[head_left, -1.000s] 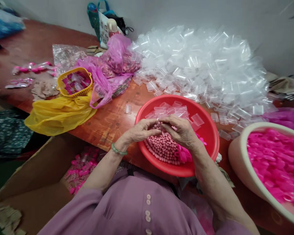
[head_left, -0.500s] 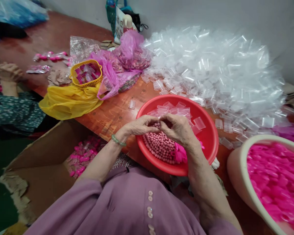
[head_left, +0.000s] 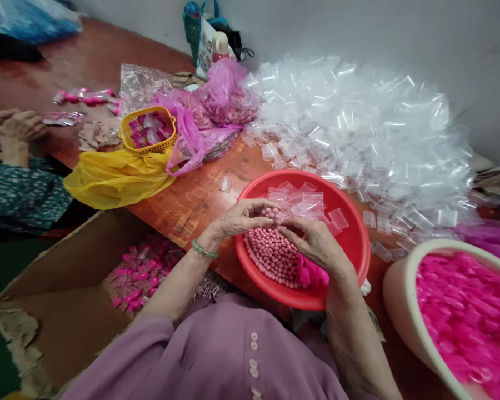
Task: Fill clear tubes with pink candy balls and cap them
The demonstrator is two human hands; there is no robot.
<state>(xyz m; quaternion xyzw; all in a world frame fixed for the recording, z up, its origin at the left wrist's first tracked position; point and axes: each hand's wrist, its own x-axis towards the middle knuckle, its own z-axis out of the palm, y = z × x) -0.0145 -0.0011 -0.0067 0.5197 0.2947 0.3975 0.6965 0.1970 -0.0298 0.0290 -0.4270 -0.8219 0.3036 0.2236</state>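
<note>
My left hand (head_left: 238, 218) is closed around a small cluster of pink beads (head_left: 270, 213), over the red basin (head_left: 354, 278). Whether a clear sleeve encloses the cluster I cannot make out. The thumb and fingertips of my right hand (head_left: 316, 240) meet at the cluster's right end, pinching there. Beneath both hands, strands of pink beads (head_left: 270, 253) fill the basin's near left side. Bright pink plastic pieces (head_left: 310, 272) lie beside them, under my right wrist. Clear plastic sleeves (head_left: 308, 204) rest at the basin's far side.
Behind the basin rises a heap of clear sleeves (head_left: 358, 122). A cream tub (head_left: 404, 300) of pink plastic pieces stands right. On the left are a cardboard box (head_left: 62, 311) with pink-capped packs, a yellow bag (head_left: 116, 180), a yellow basket (head_left: 150, 147) and another person's hands (head_left: 20, 126).
My right hand has shifted right and slightly down, with its fingers less curled. More of the bead cluster now shows in my left hand. The view has tilted slightly.
</note>
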